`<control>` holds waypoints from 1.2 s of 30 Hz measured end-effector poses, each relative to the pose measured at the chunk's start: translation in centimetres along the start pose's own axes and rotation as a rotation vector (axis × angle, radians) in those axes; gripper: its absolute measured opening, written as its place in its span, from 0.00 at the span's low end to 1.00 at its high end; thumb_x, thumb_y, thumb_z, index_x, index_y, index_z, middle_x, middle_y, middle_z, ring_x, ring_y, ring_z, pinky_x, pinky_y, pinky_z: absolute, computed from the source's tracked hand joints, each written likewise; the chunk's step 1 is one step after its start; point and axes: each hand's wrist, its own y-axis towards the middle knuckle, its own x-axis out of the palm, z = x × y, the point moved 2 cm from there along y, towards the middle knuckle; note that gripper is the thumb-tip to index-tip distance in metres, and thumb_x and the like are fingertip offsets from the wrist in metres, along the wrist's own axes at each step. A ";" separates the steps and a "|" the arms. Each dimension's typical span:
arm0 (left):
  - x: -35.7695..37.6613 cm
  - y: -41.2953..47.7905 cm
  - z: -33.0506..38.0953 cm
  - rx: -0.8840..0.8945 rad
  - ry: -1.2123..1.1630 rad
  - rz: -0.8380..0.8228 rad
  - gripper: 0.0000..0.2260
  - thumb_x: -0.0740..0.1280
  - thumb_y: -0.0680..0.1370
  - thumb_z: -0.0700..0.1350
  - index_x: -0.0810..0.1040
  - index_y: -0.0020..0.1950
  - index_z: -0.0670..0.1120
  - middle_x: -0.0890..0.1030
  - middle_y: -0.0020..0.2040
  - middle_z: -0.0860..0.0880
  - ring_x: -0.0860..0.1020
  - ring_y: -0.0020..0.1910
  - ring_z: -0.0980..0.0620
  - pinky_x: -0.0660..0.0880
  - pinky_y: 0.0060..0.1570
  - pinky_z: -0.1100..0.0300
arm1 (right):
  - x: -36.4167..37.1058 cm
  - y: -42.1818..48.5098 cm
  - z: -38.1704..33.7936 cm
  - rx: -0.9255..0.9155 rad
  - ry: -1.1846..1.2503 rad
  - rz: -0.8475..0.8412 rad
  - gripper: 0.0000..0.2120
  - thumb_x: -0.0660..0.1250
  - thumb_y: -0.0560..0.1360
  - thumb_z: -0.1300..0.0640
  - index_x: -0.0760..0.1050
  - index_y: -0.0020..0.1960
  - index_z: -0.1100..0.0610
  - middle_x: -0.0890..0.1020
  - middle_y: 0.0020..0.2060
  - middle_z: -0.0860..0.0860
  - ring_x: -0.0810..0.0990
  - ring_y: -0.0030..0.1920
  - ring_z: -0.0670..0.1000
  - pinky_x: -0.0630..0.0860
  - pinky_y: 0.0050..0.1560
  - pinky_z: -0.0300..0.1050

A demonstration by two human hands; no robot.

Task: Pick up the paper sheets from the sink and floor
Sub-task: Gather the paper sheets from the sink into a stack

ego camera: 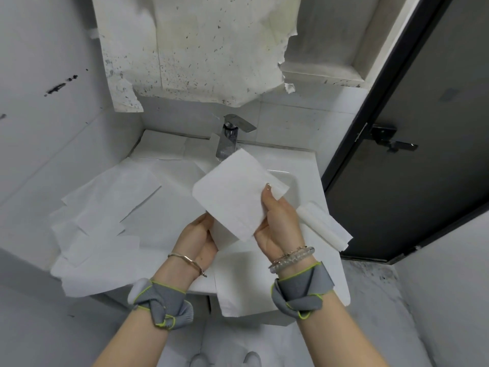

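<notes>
Both forearms reach forward from the bottom of the view, each wrapped in a grey band with a yellow-green edge [301,292], with bracelets nearer the wrists. Between the two hands sits a small stack of paper sheets [235,197], white, square-cornered and faintly textured, tilted so one corner points up toward the faucet; the top sheet is flat and uncreased, and more white paper shows beneath it down by the palms. The left hand [197,238] is turned palm-inward and cups the lower left edge of the stack, its fingers hidden behind the paper. The right hand [277,218] closes on the right edge, thumb laid on top of the sheet and the fingers under it, so both hands grip the same stack above the basin. Left of the left hand, loose sheets [111,215] lie overlapping across the counter, some hanging over its front edge. Below the right wrist another sheet [243,295] drapes over the front of the sink [315,181]. Just right of the right hand a folded sheet [324,225] rests on the sink's corner, jutting past the edge. Beyond the hands stands a chrome faucet [229,137], and above it torn, speckled paper covers the wall [201,46]. Far right is a dark door [423,144].
</notes>
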 end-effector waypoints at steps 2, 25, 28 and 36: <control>0.4 -0.4 0.1 -0.004 -0.045 -0.058 0.11 0.56 0.82 0.40 0.77 0.55 0.41 0.83 0.48 0.46 0.81 0.47 0.49 0.82 0.41 0.59 | -0.6 0.3 0.8 -0.016 0.003 0.091 0.10 0.58 0.81 0.59 0.73 0.59 0.61 0.83 0.48 0.55 0.83 0.41 0.49 0.81 0.44 0.44; 2.4 -1.9 -1.7 -0.144 -0.211 -0.202 0.21 0.56 0.81 0.48 0.67 0.72 0.41 0.77 0.65 0.41 0.78 0.60 0.46 0.76 0.58 0.51 | -2.2 0.5 3.2 -0.075 0.126 0.247 0.09 0.58 0.81 0.61 0.72 0.59 0.61 0.81 0.48 0.55 0.81 0.48 0.53 0.81 0.48 0.48; 2.5 -2.2 -1.4 -0.128 -0.156 -0.199 0.26 0.52 0.79 0.61 0.73 0.66 0.45 0.80 0.61 0.44 0.78 0.61 0.47 0.73 0.62 0.51 | -2.5 0.6 3.6 -0.076 0.119 0.248 0.13 0.59 0.81 0.60 0.70 0.63 0.63 0.81 0.52 0.57 0.81 0.48 0.52 0.82 0.41 0.42; 2.0 -1.9 0.0 0.087 -0.006 -0.013 0.08 0.59 0.80 0.40 0.76 0.56 0.41 0.86 0.41 0.50 0.84 0.38 0.56 0.81 0.38 0.63 | -4.2 1.6 3.7 -0.002 0.043 0.258 0.08 0.59 0.80 0.58 0.72 0.57 0.59 0.81 0.45 0.52 0.80 0.44 0.48 0.78 0.45 0.40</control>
